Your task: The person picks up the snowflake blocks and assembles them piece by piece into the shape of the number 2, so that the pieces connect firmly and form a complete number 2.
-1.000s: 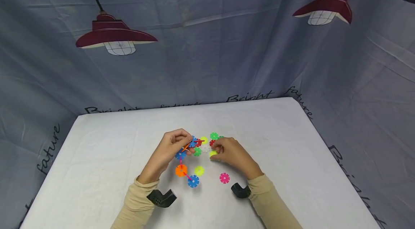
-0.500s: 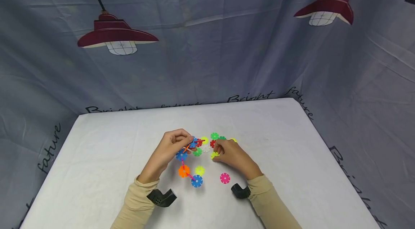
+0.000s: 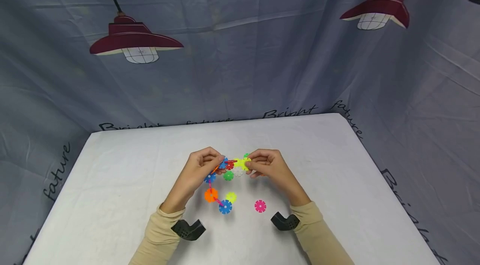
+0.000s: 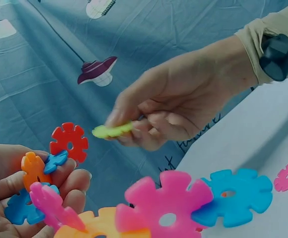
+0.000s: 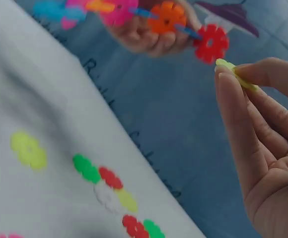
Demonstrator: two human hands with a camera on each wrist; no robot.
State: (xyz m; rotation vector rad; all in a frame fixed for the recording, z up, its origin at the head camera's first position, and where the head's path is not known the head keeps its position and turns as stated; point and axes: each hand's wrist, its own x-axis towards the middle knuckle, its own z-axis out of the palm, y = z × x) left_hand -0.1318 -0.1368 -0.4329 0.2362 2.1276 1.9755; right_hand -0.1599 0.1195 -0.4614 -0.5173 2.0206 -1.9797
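Observation:
My left hand point(image 3: 198, 169) grips a chain of interlocking plastic snowflake discs near its upper end. A red disc point(image 4: 68, 143) sticks out past the fingertips at that end. From the hand the chain hangs down through an orange disc point(image 3: 211, 195) to a blue disc point(image 3: 225, 206), with pink discs point(image 4: 164, 196) set crosswise between. Between thumb and fingers, my right hand point(image 3: 270, 164) pinches a single yellow snowflake disc point(image 4: 112, 131), seen nearly edge-on in both wrist views. A gap separates this disc from the red one in the left wrist view.
On the white table point(image 3: 142, 165) lie several loose discs: a pink one point(image 3: 260, 206) toward the front, a yellow one point(image 5: 28, 149), a green one point(image 5: 86, 168) and a white one point(image 5: 106, 196) among others. A patterned grey-blue cloth point(image 3: 232, 69) hangs behind the table.
My right hand has lifted the yellow disc off the table and brought it up and slightly left, level with my left hand. The left hand and chain have barely shifted.

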